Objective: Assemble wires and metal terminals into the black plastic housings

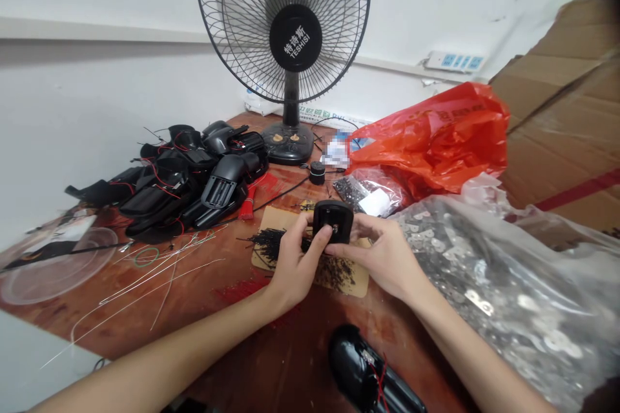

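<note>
Between my two hands, a small black plastic part (341, 222) with a raised rim and a small shiny metal piece inside is held up over the table. My left hand (299, 251) grips its left side, the thumb pressed onto its face. Thumb and fingers of my right hand (382, 248) pinch its right edge. Below lies a tan board (356, 285) with a pile of thin black pieces (268, 244) and smaller dark bits. Nearer to me, a glossy black housing (356, 361) with red wires rests on the table.
Black housings with red wires (169, 184) are heaped at the left. A desk fan (290, 142) stands behind. On the right are a bag of metal plates (465, 271), a red plastic bag (436, 135) and cardboard (557, 110). Loose wires (159, 268) and a clear lid (58, 277) lie left.
</note>
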The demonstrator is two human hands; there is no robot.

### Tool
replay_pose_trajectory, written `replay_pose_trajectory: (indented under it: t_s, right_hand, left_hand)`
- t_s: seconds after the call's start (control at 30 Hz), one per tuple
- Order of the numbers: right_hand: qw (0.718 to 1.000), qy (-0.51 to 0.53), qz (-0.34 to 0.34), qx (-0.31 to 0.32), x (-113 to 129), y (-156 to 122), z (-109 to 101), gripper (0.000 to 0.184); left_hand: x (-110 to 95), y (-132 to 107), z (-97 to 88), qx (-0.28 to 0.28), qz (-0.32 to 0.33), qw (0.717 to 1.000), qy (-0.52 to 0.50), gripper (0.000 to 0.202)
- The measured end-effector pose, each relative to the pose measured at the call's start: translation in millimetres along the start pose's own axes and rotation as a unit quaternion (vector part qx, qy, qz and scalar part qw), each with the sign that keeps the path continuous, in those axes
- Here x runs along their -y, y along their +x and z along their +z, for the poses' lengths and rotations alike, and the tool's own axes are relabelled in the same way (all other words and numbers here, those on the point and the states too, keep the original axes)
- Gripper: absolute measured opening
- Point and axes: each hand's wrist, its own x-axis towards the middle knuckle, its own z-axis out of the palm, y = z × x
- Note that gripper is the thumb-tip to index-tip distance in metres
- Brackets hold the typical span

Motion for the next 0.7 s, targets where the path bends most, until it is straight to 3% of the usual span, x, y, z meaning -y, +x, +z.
replay_pose_trajectory:
  t_s: [0.27, 0.7]
  right_hand:
    - [0.987, 0.148, 0.064, 0.016, -5.0, 4.7, -0.2, 0.035]
    - [0.985, 0.161, 0.054, 0.032, -11.8, 6.1, -4.0, 0.033]
  left_hand:
    - [0.2, 7.0, -0.3, 0.020, -0.041, 0.999, -0.027, 0.065]
    - [-2.6, 13.5, 0.1, 0.061, -0.061, 0.992, -0.093, 0.068]
